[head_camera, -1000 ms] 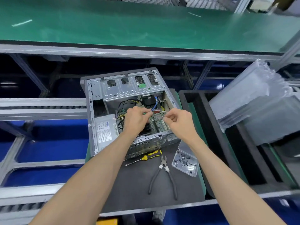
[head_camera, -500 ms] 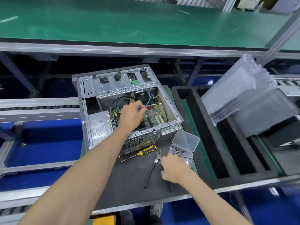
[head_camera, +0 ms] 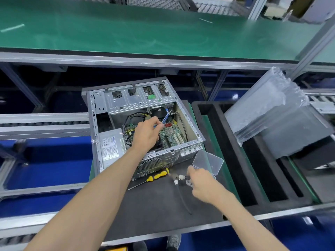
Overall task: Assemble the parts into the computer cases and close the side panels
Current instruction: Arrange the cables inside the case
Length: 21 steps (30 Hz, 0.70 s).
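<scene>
Evidently mid-wiring, the left hand (head_camera: 146, 134) pinched a blue cable (head_camera: 165, 119) inside the open case (head_camera: 145, 124) at the counter's far edge, while the right hand (head_camera: 203, 183) gripped pliers (head_camera: 178, 180) near the front, apparently for trimming next.

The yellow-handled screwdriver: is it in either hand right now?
No: the screwdriver lies on the dark mat, while the left hand pinches a blue cable and the right hand grips the pliers.
</scene>
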Tool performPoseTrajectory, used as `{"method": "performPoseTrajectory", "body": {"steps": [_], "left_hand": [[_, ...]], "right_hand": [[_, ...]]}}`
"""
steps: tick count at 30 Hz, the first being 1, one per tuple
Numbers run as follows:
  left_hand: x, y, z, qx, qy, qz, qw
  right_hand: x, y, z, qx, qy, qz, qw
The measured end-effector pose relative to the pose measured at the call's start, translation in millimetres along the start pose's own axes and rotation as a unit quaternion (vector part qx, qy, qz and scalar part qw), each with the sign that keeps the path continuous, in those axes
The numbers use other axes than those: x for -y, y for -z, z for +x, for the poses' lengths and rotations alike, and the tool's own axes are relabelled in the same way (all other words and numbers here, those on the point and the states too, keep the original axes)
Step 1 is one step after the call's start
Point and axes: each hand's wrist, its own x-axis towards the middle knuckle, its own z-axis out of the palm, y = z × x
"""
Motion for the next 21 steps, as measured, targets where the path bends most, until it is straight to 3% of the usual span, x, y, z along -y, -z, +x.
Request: {"method": "performPoseTrajectory", "body": {"steps": [3, 7, 11, 13, 14, 15, 18, 19, 21], "left_hand": [[-0.5, -0.1, 0.6, 0.003, -0.001, 0.0, 1.0], [-1.3, 0.7, 1.0, 0.002, -0.005, -0.008, 1.0], [-2.8, 1.6, 0.2, -0.003, 0.006, -0.029, 1.0], [-3.3, 1.9, 0.1, -0.004, 0.014, -0.033, 0.999], [-3.6, 2.1, 0.0, -0.005, 0.018, -0.035, 0.999], [-3.9, 2.3, -0.4, -0.007, 0.02, -0.036, 0.999], [-4.7, 3.2, -0.5, -0.011, 0.018, -0.03, 0.999], [-5.0, 3.1, -0.2, -0.013, 0.017, -0.026, 0.999], [-5.4, 3.0, 0.3, -0.015, 0.016, -0.021, 1.0]], "right_hand": [[-18.7, 30.0, -7.8, -0.056, 0.041, 0.244, 0.967], [-12.7, 79.6, -3.3, -0.154, 0.081, 0.462, 0.87], [1.1, 112.2, 30.0, -0.114, 0.017, 0.651, 0.75], [5.1, 117.1, 48.7, -0.078, -0.004, 0.687, 0.722], [6.7, 119.1, 57.9, -0.069, -0.005, 0.672, 0.737], [8.2, 121.0, 67.0, -0.067, -0.008, 0.626, 0.777], [13.4, 126.8, 88.4, -0.076, -0.016, 0.307, 0.949], [15.4, 126.7, 94.0, -0.071, -0.013, 0.196, 0.978], [18.0, 123.9, 104.2, -0.059, -0.015, 0.083, 0.995]]}}
